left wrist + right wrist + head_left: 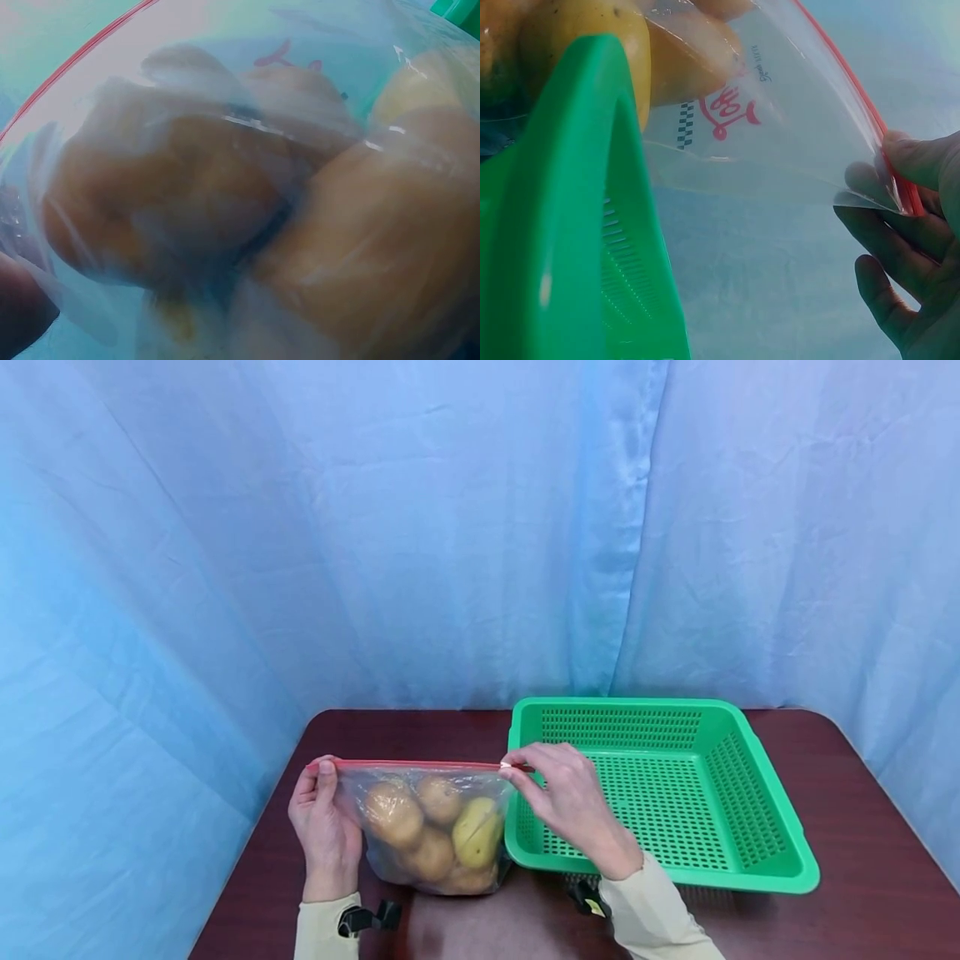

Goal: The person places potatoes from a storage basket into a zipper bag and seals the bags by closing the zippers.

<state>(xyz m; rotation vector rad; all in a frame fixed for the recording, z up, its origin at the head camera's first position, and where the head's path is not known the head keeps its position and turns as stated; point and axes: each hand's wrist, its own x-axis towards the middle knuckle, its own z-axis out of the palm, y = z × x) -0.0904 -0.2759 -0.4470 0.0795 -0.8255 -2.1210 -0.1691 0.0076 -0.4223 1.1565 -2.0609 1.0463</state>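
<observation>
A clear zip-top bag [352, 789] with a red zip strip along its top holds several round tan-brown fruits [393, 814] and a yellow-green fruit [478, 833]; their exact kind is unclear. My left hand [327, 831] pinches the bag's upper left corner between thumb and fingers. At the opposite corner, the thumb and index finger of my right hand [570, 793] pinch the end of the strip. In the right wrist view, red lettering shows on the bag, and the other fingers of that hand lie below the corner. Only a blurred thumb [26, 311] appears in the left wrist view.
A green perforated plastic basket [776, 793] stands on the right, close beside the bag, with its rim under my right forearm. Both are on a dark reddish-brown table [847, 827]. Blue curtains [450, 543] hang behind and around it.
</observation>
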